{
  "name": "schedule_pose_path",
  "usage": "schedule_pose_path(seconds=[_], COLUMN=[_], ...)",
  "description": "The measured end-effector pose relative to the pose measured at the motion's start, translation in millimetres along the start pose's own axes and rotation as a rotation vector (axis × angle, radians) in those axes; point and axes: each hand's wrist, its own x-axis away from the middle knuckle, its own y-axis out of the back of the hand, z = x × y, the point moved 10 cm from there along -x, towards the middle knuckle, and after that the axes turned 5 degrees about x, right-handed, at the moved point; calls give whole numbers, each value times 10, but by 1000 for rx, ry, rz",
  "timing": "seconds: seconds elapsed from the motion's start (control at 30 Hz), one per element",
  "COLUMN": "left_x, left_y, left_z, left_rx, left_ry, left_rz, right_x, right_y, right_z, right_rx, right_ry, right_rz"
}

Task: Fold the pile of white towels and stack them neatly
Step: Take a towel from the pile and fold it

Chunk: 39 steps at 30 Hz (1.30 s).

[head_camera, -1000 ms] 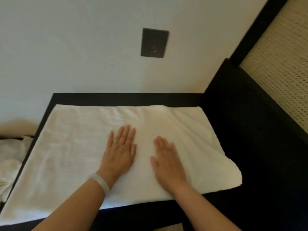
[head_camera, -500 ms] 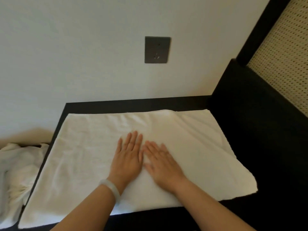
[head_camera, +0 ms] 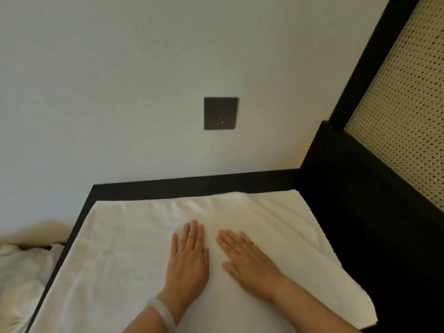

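Head view: left hand (head_camera: 188, 259) and right hand (head_camera: 249, 260) press flat on white towel (head_camera: 115, 255).

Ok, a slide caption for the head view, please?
Left hand and right hand press flat a white cloth towel on a black tabletop.

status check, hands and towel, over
Left hand, right hand open, flat on white towel. Towel spread on black table. Crumpled towels lie off left edge.

A black table (head_camera: 192, 186) sits with its far edge against the wall. One white towel (head_camera: 120, 248) lies spread flat on it and covers most of the top, leaving bare dark strips along the far and left edges. Crumpled white towels (head_camera: 21, 272) lie just left of the table.
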Motion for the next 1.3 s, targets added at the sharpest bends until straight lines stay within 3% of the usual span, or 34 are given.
schedule_pose_path(seconds=[0.1, 0.2, 0.27, 0.37, 0.47, 0.6, 0.77, 0.9, 0.97, 1.1, 1.3], left_x=[-297, -640, -797, -860, -847, -855, -840, -835, -831, -822, -826], left_y=[47, -61, -172, -256, -249, -233, -253, -234, -221, -224, -250], left_z=[-230, -468, -521, -519, -523, -521, -511, -513, -516, -516, -502], left_rx=[-2, -25, -28, -23, -19, -24, -22, -10, 1, 17, 16], left_ry=[-36, -134, -149, -150, -150, -145, -141, -129, -129, -129, -126], left_rz=[-43, -14, 14, 4, -21, -30, -7, 11, 13, 12, 19], right_x=[148, 439, 555, 684, 734, 749, 660, 677, 782, 833, 553], right_y=[390, 651, 624, 349, 207, 100, 148, 440, 468, 186, 250], right_z=[-661, -1613, -2099, -2442, -2441, -2335, -2280, -2532, -2677, -2729, -2748], right_rx=[-246, -390, -436, -487, -640, -1101, -1479, -1344, -1312, -1487, -1684], right_ry=[-199, -565, -793, -1052, -1074, -1056, -954, -909, -962, -1092, -1042], right_rz=[-226, -401, -319, 35, 189, 112, -101, -494, -608, -427, -203])
